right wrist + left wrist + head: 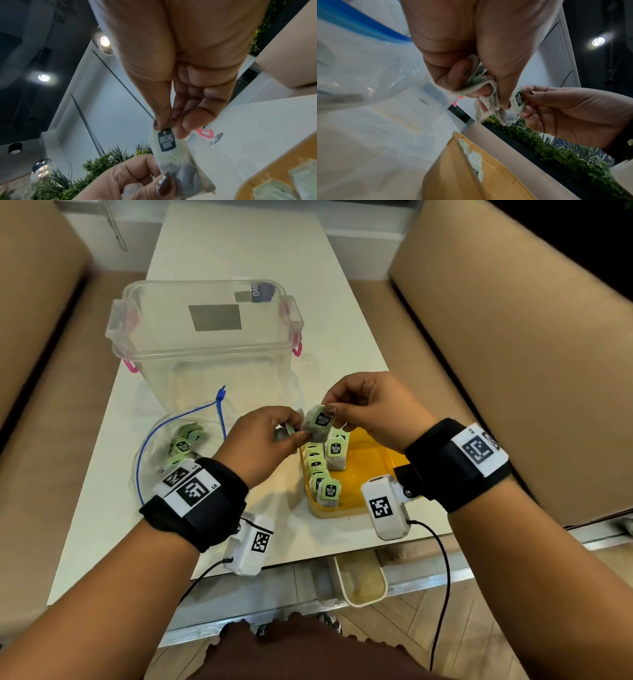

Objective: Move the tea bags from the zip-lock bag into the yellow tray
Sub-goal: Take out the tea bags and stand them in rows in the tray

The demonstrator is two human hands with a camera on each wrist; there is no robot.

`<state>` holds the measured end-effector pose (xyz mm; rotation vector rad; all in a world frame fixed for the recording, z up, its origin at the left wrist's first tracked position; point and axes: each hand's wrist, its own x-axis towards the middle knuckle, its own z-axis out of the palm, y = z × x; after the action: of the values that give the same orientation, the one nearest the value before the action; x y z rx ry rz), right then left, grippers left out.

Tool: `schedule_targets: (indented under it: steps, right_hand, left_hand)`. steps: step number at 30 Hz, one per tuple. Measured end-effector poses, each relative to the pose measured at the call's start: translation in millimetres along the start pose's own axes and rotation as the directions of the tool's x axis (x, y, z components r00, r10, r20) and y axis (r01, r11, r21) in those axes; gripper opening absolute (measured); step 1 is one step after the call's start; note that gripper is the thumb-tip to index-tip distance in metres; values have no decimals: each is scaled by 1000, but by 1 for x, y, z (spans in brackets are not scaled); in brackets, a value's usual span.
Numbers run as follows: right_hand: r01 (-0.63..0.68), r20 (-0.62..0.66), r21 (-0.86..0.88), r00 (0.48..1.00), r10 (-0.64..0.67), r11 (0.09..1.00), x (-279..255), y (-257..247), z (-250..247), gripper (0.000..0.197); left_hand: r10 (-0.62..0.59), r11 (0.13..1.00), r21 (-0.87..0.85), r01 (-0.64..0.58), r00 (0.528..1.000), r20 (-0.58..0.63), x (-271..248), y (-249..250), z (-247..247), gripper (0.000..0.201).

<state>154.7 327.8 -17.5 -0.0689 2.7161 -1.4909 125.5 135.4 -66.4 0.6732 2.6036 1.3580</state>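
White table [239,251] between tan sofas [513,320]

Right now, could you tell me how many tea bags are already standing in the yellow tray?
About 7 tea bags show in the yellow tray: six overlapping along its left wall, one apart at the far end. Overlap may hide more.

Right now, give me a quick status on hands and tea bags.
Right hand pinches one tea bag above yellow tray. Left hand holds several. More in zip-lock bag.
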Motion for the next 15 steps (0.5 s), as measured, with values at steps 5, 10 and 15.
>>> schedule_targets:
  steps: [5, 10, 15]
  right_hand:
    - [-22, -4, -72, 1000, 22, 997, 1, -2, -4, 5]
    - [-23, 8, -427, 1000, 29, 904, 6, 4, -14, 4]
    - [-69, 158, -694, 957, 245, 717, 15, 17, -10, 10]
  left_hand:
    - [28, 997, 66, -27, 999, -23, -1, 0, -1, 10]
    - [5, 998, 58, -2, 998, -55, -5, -5, -2, 8]
    - [-45, 999, -18, 44, 997, -64, -9, -11, -4, 6]
